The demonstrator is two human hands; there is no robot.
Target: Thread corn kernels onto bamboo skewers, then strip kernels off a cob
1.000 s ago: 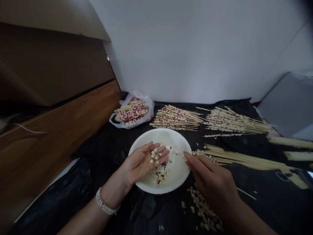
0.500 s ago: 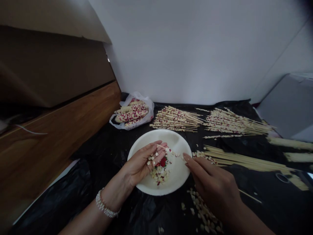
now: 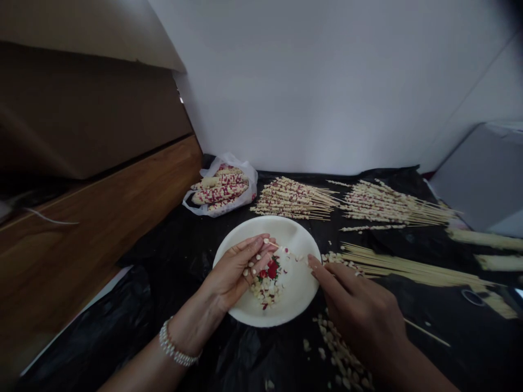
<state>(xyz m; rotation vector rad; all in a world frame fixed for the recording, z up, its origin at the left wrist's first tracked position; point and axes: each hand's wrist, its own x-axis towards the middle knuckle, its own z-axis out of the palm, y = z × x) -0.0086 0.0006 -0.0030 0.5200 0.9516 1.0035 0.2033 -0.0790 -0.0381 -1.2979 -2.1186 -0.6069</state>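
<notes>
My right hand is closed around a thin wooden skewer, whose rear end sticks out below the wrist. Pale and red corn kernels are threaded along the skewer's front part, which crosses over the white bowl. At its tip, my left hand pinches a pale corn kernel between thumb and finger. Several loose kernels rest in the curled left fingers. Beneath that hand, more kernels lie in the bowl, over a printed red flower on its bottom.
Corn cobs fill a plastic bag at the back. Two piles of kernel-threaded skewers lie right of it. Bare skewers, stripped cobs and scattered kernels are on the black sheet. A wooden board borders the left.
My left thumb and finger have closed on a kernel at the skewer's tip. The right hand and skewer have shifted slightly rightward. The bowl stays in place.
</notes>
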